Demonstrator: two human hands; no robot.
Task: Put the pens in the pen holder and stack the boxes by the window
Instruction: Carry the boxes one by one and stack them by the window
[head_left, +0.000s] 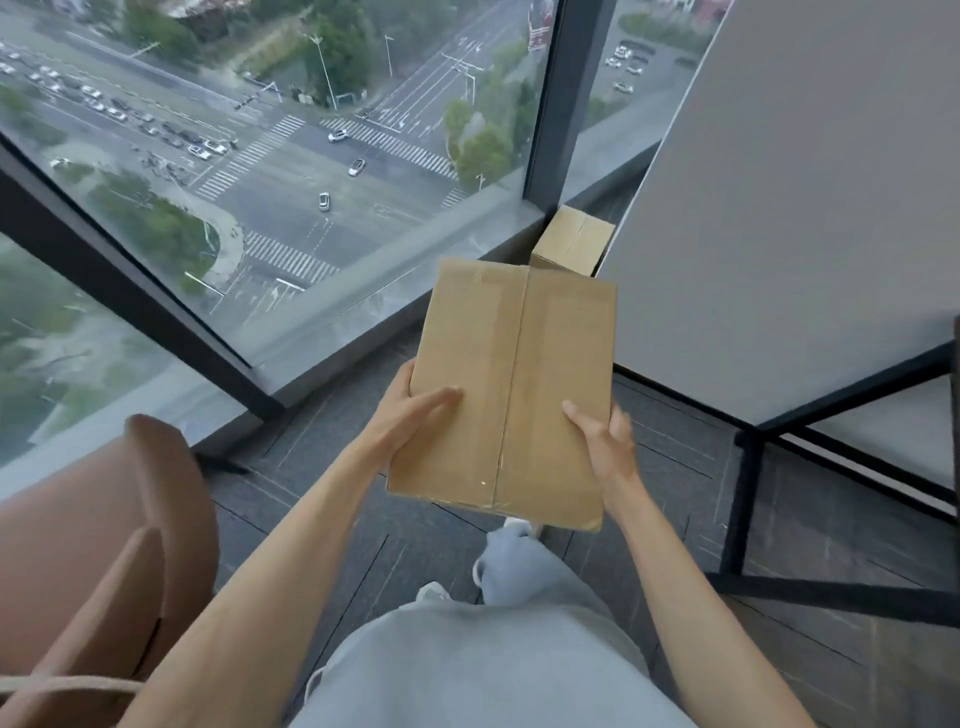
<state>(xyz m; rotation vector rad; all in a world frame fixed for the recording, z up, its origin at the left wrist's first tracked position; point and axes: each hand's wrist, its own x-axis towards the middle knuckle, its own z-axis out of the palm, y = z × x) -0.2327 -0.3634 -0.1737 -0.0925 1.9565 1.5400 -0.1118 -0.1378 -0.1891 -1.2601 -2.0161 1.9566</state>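
Centre frame, your left grip (415, 410) and right grip (602, 441) clamp a cardboard box (509, 374); a smaller box (571, 239) sits just above it.

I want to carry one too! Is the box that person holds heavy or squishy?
Probably light for its size: the left hand and right hand hold the box in the air by its near edges alone. Likely stiff, not squishy: its top looks flat, with no sag. The tape down the middle may feel a bit slick.
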